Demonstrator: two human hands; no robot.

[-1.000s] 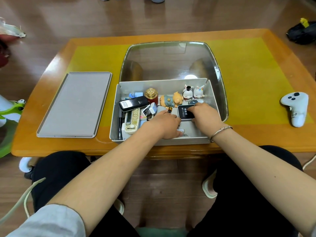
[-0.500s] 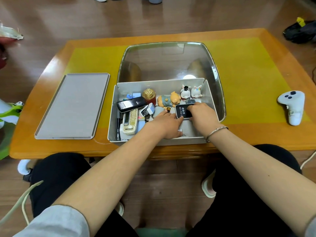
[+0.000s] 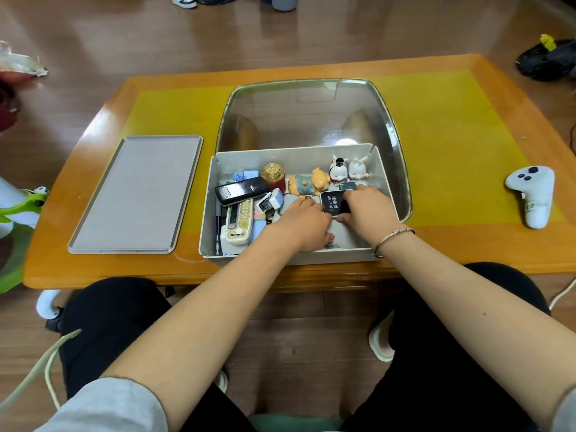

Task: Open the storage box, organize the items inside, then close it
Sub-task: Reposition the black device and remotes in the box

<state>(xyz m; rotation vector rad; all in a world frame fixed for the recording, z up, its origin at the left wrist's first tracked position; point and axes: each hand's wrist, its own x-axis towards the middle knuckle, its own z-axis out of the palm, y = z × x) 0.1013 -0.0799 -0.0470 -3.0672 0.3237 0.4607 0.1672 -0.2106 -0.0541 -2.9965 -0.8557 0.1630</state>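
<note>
The storage box [image 3: 293,255] sits open at the near edge of the wooden table [image 3: 452,244], its clear lid [image 3: 311,113] hinged back and standing behind it, its long axis running left to right across the person's front. Both hands are inside the box's right half. The right hand [image 3: 369,212] grasps a small black Wi-Fi device [image 3: 332,203], fingers curled over its right side and far edge; the device lies roughly flat, printed face up, its lettering running front to back. The left hand [image 3: 304,224] rests palm down just beside the device, fingertips touching its left edge; whether it holds anything beneath cannot be told. Judgement: the two hands are seating the device in the cleared right section while the left steadies it. Along the rear wall stand a gold-capped jar [image 3: 273,177], a pig figurine [image 3: 308,183] and two rabbit figurines [image 3: 347,171]. A Shinco remote [image 3: 238,222] lies lengthwise front to back on the left, a black phone [image 3: 241,190] crosswise above it. A grey tray [image 3: 137,194] lies left of the box; a white controller [image 3: 531,196] lies well apart on the right.
</note>
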